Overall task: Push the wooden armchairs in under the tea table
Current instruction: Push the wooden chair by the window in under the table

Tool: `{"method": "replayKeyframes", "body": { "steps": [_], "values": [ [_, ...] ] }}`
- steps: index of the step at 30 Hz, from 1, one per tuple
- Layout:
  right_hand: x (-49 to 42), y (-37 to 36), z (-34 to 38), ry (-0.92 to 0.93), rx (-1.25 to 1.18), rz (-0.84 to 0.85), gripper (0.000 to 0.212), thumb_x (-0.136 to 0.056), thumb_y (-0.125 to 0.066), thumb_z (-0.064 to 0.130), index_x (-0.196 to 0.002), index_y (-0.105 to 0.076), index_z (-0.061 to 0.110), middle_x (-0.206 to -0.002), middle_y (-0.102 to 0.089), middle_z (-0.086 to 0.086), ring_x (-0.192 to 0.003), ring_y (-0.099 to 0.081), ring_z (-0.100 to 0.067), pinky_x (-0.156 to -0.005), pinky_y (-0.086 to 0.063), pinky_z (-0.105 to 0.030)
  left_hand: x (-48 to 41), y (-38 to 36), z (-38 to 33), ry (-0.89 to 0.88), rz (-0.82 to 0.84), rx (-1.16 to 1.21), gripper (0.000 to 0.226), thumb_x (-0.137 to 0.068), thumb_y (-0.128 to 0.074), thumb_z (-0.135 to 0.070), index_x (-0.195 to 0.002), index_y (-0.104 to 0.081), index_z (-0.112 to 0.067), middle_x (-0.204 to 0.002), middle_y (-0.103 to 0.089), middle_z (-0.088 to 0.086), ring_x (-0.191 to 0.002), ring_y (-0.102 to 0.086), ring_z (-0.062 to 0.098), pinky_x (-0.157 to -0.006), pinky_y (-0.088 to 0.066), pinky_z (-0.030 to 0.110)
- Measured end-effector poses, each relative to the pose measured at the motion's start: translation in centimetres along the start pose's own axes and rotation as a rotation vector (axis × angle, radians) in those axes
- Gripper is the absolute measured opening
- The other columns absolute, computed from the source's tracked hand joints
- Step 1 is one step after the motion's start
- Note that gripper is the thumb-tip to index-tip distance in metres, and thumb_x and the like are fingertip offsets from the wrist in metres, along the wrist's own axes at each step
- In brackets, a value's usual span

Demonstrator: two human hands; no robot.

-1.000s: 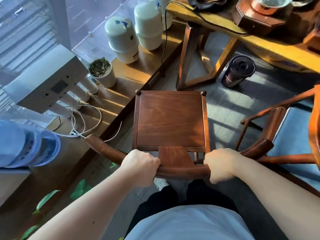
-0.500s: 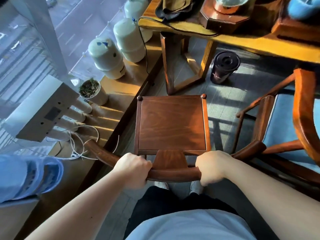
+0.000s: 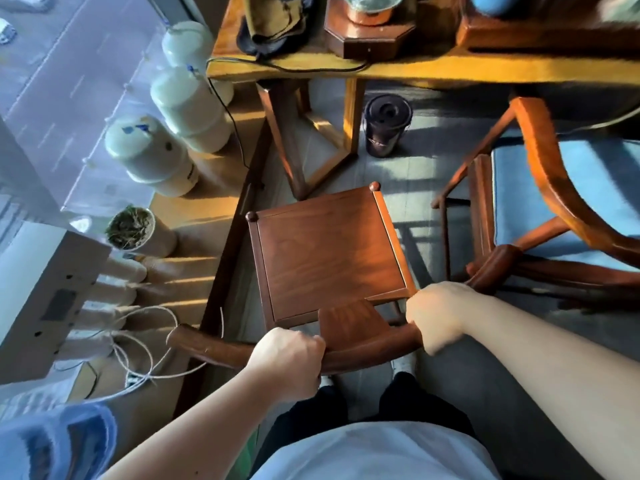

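Sunlit floor; both hands' grip closed on armchair [image 3: 332,258] rail.

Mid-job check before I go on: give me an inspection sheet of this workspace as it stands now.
Surface: grey floor, sunlit patches.
Job's things: bare wooden armchair short of the tea table; blue-cushioned armchair to its right.
Clutter: dark canister on the floor near the table leg.
Grippers: left hand and right hand closed on the chair's back rail.
Cables: black cord hanging off the table; white wires at left.
Surroundings: white tanks, potted plant, window.
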State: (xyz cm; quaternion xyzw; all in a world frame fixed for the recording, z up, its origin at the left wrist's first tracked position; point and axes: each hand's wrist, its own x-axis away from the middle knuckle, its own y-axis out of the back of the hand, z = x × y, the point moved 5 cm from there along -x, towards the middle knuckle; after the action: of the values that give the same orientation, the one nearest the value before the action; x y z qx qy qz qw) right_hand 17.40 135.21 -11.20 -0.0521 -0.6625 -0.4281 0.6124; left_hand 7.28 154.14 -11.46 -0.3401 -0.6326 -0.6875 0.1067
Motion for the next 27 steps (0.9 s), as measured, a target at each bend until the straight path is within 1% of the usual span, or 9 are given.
{"method": "replayKeyframes", "body": {
  "steps": [5, 7, 9, 12, 15, 17, 19, 24, 27],
  "values": [
    [0.7, -1.0, 1.2, -0.073, -0.102, -0.042, 0.035, -0.071, -0.064, 0.041, -0.098, -0.066, 0.02, -0.095, -0.066, 0.001, -0.087, -0.063, -0.025, -0.072, -0.052, -0.034, -0.9, 0.9, 1.6, -0.083, 0.0, -0.096, 0.019, -0.075, -0.051, -0.029, -0.093, -0.056, -0.023, -0.075, -0.062, -0.003, -0.058, -0.054, 0.024, -0.05, -0.036, 0.028],
    [1.1, -1.6, 0.9, -0.108, -0.184, -0.053, 0.03, -0.07, -0.066, 0.042, -0.093, -0.063, 0.024, -0.09, -0.063, 0.002, -0.085, -0.061, -0.025, -0.077, -0.054, -0.037, -1.8, 1.6, 2.0, -0.111, 0.004, -0.131, 0.02, -0.074, -0.05, -0.028, -0.093, -0.057, -0.025, -0.074, -0.062, -0.003, -0.058, -0.053, 0.023, -0.049, -0.034, 0.028],
    [1.6, -1.9, 0.4, -0.138, -0.244, -0.069, 0.023, -0.069, -0.065, 0.042, -0.086, -0.058, 0.028, -0.086, -0.061, 0.003, -0.084, -0.061, -0.024, -0.077, -0.053, -0.037, -2.8, 2.5, 2.1, -0.131, -0.002, -0.163, 0.021, -0.072, -0.051, -0.03, -0.092, -0.058, -0.025, -0.075, -0.063, -0.003, -0.06, -0.057, 0.023, -0.05, -0.034, 0.027],
    [2.5, -1.7, -0.7, -0.207, -0.275, -0.182, 0.017, -0.07, -0.061, 0.04, -0.081, -0.054, 0.03, -0.091, -0.066, 0.003, -0.091, -0.064, -0.025, -0.074, -0.048, -0.032, -4.5, 4.4, 2.3, -0.137, -0.033, -0.181, 0.021, -0.073, -0.051, -0.029, -0.093, -0.057, -0.026, -0.076, -0.065, -0.001, -0.066, -0.061, 0.024, -0.054, -0.036, 0.028],
    [2.8, -1.9, -1.6, -0.284, -0.252, -0.353, 0.017, -0.077, -0.058, 0.039, -0.091, -0.056, 0.029, -0.096, -0.068, 0.003, -0.094, -0.064, -0.024, -0.07, -0.039, -0.033, -6.2, 6.2, 2.5, -0.142, -0.038, -0.192, 0.02, -0.074, -0.051, -0.028, -0.094, -0.056, -0.028, -0.081, -0.065, -0.003, -0.069, -0.06, 0.023, -0.056, -0.035, 0.029],
    [2.6, -2.3, -2.3, -0.318, -0.183, -0.489, 0.021, -0.079, -0.056, 0.04, -0.095, -0.056, 0.027, -0.096, -0.068, 0.002, -0.092, -0.065, -0.024, -0.072, -0.04, -0.035, -7.2, 7.1, 2.6, -0.141, -0.03, -0.193, 0.02, -0.074, -0.05, -0.027, -0.094, -0.057, -0.029, -0.081, -0.064, -0.005, -0.064, -0.055, 0.021, -0.055, -0.035, 0.029],
    [2.4, -2.4, -3.3, -0.324, -0.168, -0.558, 0.022, -0.079, -0.056, 0.042, -0.094, -0.057, 0.026, -0.093, -0.069, 0.004, -0.09, -0.066, -0.022, -0.074, -0.042, -0.034, -7.9, 7.7, 2.5, -0.143, -0.031, -0.203, 0.021, -0.074, -0.05, -0.027, -0.093, -0.057, -0.029, -0.08, -0.064, -0.006, -0.064, -0.054, 0.021, -0.055, -0.034, 0.029],
    [2.7, -1.6, -6.5, -0.318, -0.161, -0.546, 0.033, -0.077, -0.057, 0.047, -0.103, -0.062, 0.027, -0.096, -0.07, 0.004, -0.089, -0.067, -0.023, -0.074, -0.052, -0.034, -10.0, 9.0, 1.7, -0.147, -0.043, -0.2, 0.02, -0.075, -0.051, -0.027, -0.093, -0.059, -0.026, -0.078, -0.064, -0.006, -0.061, -0.05, 0.021, -0.055, -0.035, 0.028],
    [3.0, -0.6, -8.9, -0.36, -0.143, -0.51, 0.034, -0.076, -0.057, 0.046, -0.103, -0.062, 0.026, -0.098, -0.07, 0.003, -0.091, -0.067, -0.024, -0.073, -0.051, -0.034, -11.4, 10.3, 0.9, -0.164, -0.064, -0.182, 0.019, -0.077, -0.051, -0.026, -0.094, -0.059, -0.023, -0.081, -0.064, -0.003, -0.067, -0.056, 0.023, -0.057, -0.038, 0.027]
  ]
}}
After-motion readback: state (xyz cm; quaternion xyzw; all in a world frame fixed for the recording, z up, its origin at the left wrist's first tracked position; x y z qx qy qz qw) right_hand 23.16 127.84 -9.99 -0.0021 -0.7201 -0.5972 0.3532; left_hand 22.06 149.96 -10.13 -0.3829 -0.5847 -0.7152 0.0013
